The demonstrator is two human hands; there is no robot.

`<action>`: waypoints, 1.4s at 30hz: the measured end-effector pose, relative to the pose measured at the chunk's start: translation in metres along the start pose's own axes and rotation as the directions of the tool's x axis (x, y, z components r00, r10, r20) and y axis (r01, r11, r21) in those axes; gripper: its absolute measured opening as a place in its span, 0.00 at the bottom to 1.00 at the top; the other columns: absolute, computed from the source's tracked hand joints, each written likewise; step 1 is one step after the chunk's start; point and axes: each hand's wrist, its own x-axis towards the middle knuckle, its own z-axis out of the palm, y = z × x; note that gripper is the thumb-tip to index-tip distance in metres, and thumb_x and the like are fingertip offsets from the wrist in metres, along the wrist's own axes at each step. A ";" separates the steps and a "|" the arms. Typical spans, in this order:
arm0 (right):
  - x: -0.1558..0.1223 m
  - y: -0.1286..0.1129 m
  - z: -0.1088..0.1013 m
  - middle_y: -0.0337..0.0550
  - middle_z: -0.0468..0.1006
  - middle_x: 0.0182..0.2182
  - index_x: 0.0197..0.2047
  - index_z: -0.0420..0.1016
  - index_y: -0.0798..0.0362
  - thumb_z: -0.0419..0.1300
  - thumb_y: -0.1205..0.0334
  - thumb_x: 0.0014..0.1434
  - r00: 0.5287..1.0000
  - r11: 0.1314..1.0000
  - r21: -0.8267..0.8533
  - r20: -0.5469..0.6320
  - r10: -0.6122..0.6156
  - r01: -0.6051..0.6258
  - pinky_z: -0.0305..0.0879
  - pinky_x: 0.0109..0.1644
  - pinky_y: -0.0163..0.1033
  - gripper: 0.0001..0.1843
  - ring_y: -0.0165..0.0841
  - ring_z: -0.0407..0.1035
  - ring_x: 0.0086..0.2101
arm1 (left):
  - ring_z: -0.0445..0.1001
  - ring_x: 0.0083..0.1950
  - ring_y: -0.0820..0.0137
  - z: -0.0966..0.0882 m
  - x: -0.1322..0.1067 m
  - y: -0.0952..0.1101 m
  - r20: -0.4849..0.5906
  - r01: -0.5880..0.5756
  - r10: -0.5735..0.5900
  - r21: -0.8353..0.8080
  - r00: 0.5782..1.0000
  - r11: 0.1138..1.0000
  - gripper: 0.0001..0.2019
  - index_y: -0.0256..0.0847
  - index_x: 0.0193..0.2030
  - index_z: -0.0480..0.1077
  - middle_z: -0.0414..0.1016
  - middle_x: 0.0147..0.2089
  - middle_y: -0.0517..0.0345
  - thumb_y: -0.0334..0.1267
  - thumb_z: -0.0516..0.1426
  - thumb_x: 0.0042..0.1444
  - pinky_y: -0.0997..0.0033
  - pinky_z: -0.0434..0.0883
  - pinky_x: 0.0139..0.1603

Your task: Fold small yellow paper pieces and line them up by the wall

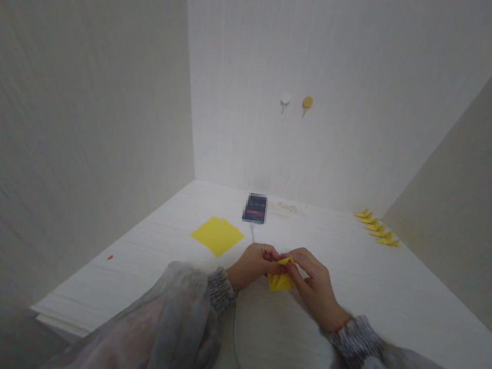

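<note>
Head view: both hands (316, 282) pinch folded yellow paper (280, 282); its creases seem too blurred to trace.

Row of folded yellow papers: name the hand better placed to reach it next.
Probably the right hand: the row lies on its side, farther from the left hand. Both hold folded yellow paper.

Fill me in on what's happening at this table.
A person's left hand and right hand together hold a small folded yellow paper, pinched near its upper edge, over the white table. Flat yellow paper lies to the left, and a row of folded yellow pieces sits at the far right. A dark, blurred device lies beyond the hands.
</note>
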 end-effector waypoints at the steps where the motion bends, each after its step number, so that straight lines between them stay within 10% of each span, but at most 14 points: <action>1: 0.000 0.000 0.000 0.45 0.72 0.31 0.35 0.71 0.52 0.49 0.65 0.56 1.000 1.000 -0.002 -0.003 0.004 -0.004 0.63 0.38 0.39 0.10 0.33 0.66 0.34 | 0.64 0.23 0.79 0.000 0.000 0.000 0.007 0.012 -0.012 -0.006 1.000 1.000 0.19 0.34 0.25 0.64 0.67 0.22 0.62 0.45 0.63 0.29 0.78 0.60 0.24; 42: -0.001 0.003 0.005 0.44 0.72 0.29 0.35 0.73 0.51 0.52 0.63 0.55 1.000 1.000 0.019 -0.003 0.008 -0.008 0.64 0.37 0.40 0.08 0.33 0.66 0.33 | 0.59 0.21 0.80 -0.002 0.002 -0.006 0.037 0.005 -0.008 0.077 0.999 0.997 0.13 0.34 0.23 0.64 0.63 0.20 0.64 0.41 0.60 0.35 0.79 0.56 0.23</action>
